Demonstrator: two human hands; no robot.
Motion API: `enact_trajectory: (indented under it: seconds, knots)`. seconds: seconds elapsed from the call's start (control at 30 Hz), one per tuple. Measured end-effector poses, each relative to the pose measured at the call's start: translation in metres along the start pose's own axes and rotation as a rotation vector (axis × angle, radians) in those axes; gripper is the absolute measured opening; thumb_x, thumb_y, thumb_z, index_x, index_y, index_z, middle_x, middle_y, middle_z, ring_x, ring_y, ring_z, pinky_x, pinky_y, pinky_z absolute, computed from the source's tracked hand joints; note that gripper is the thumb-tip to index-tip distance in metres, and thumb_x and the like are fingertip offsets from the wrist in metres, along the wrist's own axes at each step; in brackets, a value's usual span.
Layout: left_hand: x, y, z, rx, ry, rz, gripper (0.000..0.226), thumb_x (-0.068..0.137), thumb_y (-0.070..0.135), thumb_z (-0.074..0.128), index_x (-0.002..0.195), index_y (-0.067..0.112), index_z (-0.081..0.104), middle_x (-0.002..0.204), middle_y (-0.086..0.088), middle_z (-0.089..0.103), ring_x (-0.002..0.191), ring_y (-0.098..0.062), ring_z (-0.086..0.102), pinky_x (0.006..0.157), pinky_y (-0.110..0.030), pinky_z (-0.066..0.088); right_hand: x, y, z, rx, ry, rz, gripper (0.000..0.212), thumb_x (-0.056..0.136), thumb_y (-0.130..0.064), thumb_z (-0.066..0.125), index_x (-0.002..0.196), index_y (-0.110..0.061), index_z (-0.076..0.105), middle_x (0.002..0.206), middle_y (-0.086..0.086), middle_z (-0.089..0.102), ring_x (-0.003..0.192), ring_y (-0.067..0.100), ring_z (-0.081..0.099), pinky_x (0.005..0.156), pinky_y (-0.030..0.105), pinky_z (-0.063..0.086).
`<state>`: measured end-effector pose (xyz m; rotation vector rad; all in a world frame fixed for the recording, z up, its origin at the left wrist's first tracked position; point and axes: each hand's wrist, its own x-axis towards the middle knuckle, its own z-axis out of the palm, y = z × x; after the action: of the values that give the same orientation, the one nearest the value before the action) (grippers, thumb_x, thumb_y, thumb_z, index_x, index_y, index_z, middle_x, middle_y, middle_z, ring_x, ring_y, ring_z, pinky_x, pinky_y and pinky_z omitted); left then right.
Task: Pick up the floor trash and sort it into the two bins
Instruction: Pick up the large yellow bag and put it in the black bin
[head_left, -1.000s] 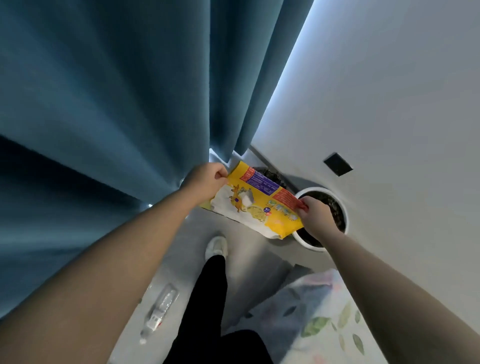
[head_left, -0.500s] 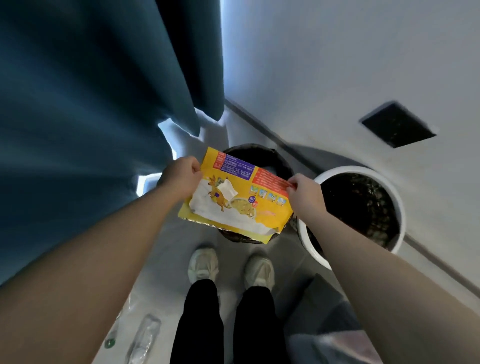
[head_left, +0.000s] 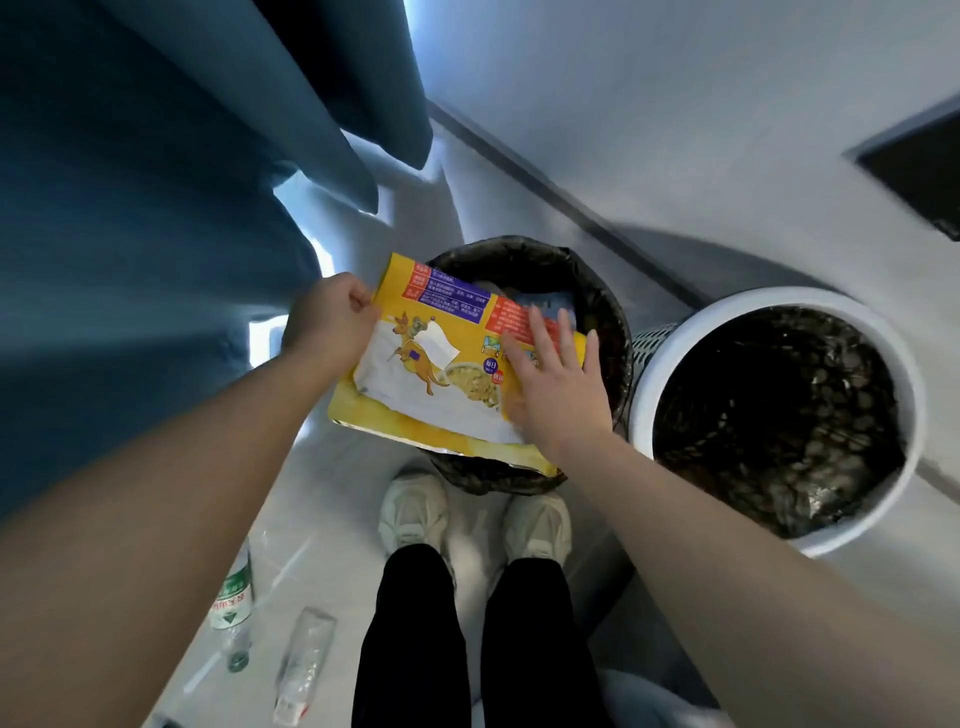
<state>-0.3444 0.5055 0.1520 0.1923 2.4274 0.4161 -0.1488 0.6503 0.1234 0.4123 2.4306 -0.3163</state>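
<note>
With the left hand (head_left: 327, 322), pinching the left edge of the yellow snack bag (head_left: 431, 374); with the right hand (head_left: 556, 384), fingers straight and spread, pressing its right half. Lying across the black-lined bin (head_left: 519, 248), long axis hand to hand; likely needs pushing straight down.

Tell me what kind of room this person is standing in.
Likely a room in a home, though I can't tell which: a long blue curtain hangs to the floor, and a dark bin and a white bin stand beside a plain white wall.
</note>
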Motion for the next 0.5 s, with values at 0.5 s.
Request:
enact_trajectory:
  seconds: [0.5]
  knots:
    - [0.017, 0.005, 0.033, 0.032, 0.021, 0.107, 0.009, 0.081, 0.015, 0.064, 0.082, 0.011, 0.056, 0.08, -0.006, 0.062, 0.075, -0.028, 0.058, 0.064, -0.035, 0.047, 0.076, -0.015, 0.034, -0.004, -0.112, 0.137, 0.098, 0.089, -0.05, 0.059, 0.154, -0.026, -0.01, 0.161, 0.01, -0.015, 0.146, 0.039, -0.017, 0.115, 0.057, -0.005]
